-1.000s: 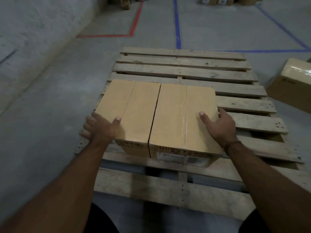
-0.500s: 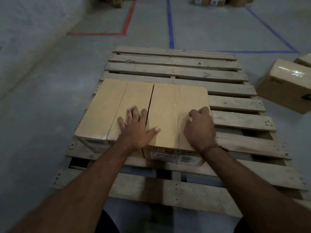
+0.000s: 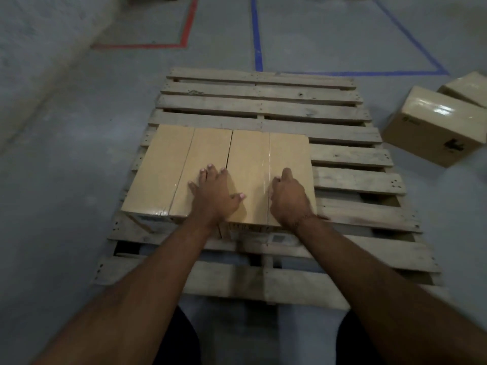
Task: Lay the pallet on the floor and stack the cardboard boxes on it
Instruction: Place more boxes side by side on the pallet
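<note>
One wooden pallet (image 3: 263, 101) lies on the floor. Four cardboard boxes are in view. Two of them sit on the pallet, side by side and touching: the left box on the pallet (image 3: 168, 169) at its near left part, and the right box on the pallet (image 3: 266, 159) just beside it toward the pallet's middle. Two more lie on the floor off the pallet's far right corner: the nearer floor box (image 3: 432, 125), tilted, and the farther floor box (image 3: 466, 88) right behind it, partly cut off by the picture's edge. Two hands are counted, a left hand (image 3: 213, 196) and a right hand (image 3: 288, 198), both over the boxes on the pallet.
</note>
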A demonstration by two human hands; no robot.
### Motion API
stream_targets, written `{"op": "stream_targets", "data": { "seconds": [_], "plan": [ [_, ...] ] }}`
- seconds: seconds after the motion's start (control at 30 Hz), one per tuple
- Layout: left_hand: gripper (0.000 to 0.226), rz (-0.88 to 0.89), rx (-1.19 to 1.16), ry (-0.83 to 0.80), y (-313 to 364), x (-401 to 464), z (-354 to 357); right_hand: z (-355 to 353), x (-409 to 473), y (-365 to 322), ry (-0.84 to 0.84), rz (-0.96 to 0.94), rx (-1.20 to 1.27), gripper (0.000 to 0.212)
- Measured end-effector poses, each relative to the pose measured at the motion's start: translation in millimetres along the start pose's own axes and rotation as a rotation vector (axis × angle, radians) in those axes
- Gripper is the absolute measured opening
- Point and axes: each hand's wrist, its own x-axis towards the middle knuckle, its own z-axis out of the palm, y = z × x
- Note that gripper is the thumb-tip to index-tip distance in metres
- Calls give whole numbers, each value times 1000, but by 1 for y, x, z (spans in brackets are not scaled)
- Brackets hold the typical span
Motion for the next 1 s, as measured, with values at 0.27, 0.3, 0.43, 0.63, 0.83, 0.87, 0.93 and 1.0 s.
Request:
{"op": "stream_targets", "data": {
  "seconds": [0.27,0.3,0.43,0.63,0.83,0.87,0.93,1.0],
  "plan": [
    [43,158,-297,120,87,-73,-220,-201,-81,7,-409,296,585,79],
    [41,180,-291,116,99,-87,-248,-226,-91,9,-394,297,602,76],
    [37,222,-279,69,145,-135,-345,-344,-133,13,-332,339,647,55],
    [33,258,-212,-53,232,-208,-463,-494,-216,18,-245,469,922,22],
    [33,425,28,-247,356,-256,-508,-582,-277,101,-121,533,945,15],
    [34,447,59,-275,381,-262,-510,-592,-286,120,-88,549,951,15],
    [33,485,83,-301,434,-272,-510,-609,-300,166,-18,579,964,18],
    [33,516,87,-321,488,-282,-504,-628,-317,214,9,599,963,14]
  ]
}}
